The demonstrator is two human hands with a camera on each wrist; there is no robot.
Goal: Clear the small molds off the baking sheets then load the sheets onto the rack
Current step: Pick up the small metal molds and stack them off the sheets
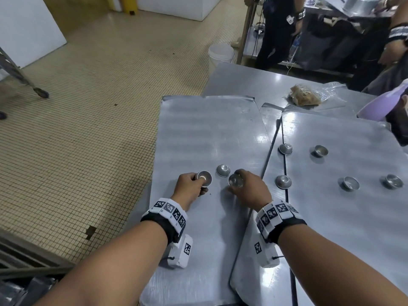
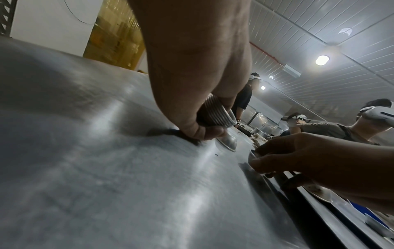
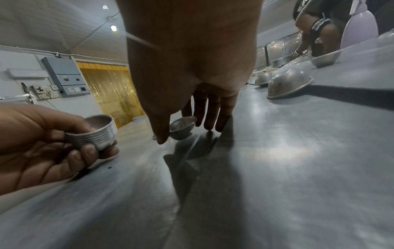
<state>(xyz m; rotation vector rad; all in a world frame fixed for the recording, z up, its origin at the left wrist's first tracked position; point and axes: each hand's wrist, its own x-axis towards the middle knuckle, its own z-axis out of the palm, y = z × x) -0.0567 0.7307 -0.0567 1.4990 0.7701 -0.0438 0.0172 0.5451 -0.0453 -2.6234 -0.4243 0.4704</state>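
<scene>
Two grey baking sheets lie side by side on the steel table, the left sheet (image 1: 207,129) and the right sheet (image 1: 344,217). My left hand (image 1: 199,182) grips a nested stack of small metal molds (image 1: 204,178) (image 2: 217,114) (image 3: 95,134) just above the left sheet. My right hand (image 1: 237,180) pinches one tilted mold (image 1: 235,181) (image 3: 182,125) between thumb and fingers, close to the stack. An upturned mold (image 1: 223,170) (image 2: 227,141) sits on the left sheet between both hands. Several more molds rest on the right sheet, such as one near its left edge (image 1: 283,181) and one further right (image 1: 351,183).
A plastic bag of food (image 1: 305,96) and a lilac container (image 1: 384,104) lie at the table's far side. Other people stand beyond it. A white bucket (image 1: 220,51) stands on the tiled floor. A metal frame leg on a wheel (image 1: 22,78) is at the far left.
</scene>
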